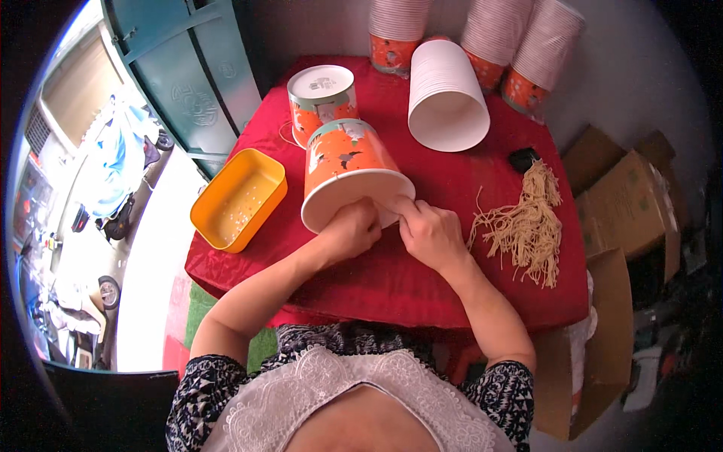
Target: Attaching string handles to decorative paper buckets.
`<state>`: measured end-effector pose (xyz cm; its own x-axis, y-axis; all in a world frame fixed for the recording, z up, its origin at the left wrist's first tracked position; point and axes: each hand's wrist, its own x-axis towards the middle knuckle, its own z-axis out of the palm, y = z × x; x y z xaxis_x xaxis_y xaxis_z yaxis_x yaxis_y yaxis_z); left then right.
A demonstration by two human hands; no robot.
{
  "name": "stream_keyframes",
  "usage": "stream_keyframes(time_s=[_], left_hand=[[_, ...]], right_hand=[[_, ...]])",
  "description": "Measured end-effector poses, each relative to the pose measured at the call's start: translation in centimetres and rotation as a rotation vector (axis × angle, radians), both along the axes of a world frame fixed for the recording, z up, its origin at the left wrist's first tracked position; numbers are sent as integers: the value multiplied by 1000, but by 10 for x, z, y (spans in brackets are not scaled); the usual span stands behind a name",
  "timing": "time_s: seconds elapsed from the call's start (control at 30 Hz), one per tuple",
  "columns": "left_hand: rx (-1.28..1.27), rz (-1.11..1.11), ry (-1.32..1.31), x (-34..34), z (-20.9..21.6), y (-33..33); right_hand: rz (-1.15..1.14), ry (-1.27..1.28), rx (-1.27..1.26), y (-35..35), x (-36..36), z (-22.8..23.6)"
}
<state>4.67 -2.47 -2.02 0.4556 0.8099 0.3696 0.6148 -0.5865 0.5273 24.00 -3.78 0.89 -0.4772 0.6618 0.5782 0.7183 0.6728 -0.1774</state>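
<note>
An orange printed paper bucket lies tilted on the red-covered table with its white mouth facing me. My left hand is curled closed at the mouth, its fingertips partly inside and hidden; what they hold, if anything, does not show. Pinched at the right side of the rim is my right hand, its thumb and fingers closed on the bucket's edge. Behind stands a second orange bucket, upside down, with a thin cord at its left side. To the right lies a bundle of beige cords.
A yellow plastic tub with small white bits sits on the left of the red tablecloth. Nested white buckets lie toward the back, with wrapped stacks behind. A black object touches the cords. Cardboard boxes stand right.
</note>
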Motion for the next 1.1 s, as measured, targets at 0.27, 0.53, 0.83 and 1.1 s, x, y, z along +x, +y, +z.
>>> stream_keyframes(time_s=[0.27, 0.53, 0.83, 1.1], left_hand=[[-68, 44, -43, 6, 7, -2], [-85, 39, -253, 5, -7, 4], [-609, 64, -337, 2, 14, -3], [-672, -28, -377, -2, 13, -3]], right_hand=[[-56, -105, -62, 2, 5, -17], [-20, -76, -145, 2, 5, -19], [43, 207, 170, -2, 9, 12], [234, 246, 364, -13, 5, 37]])
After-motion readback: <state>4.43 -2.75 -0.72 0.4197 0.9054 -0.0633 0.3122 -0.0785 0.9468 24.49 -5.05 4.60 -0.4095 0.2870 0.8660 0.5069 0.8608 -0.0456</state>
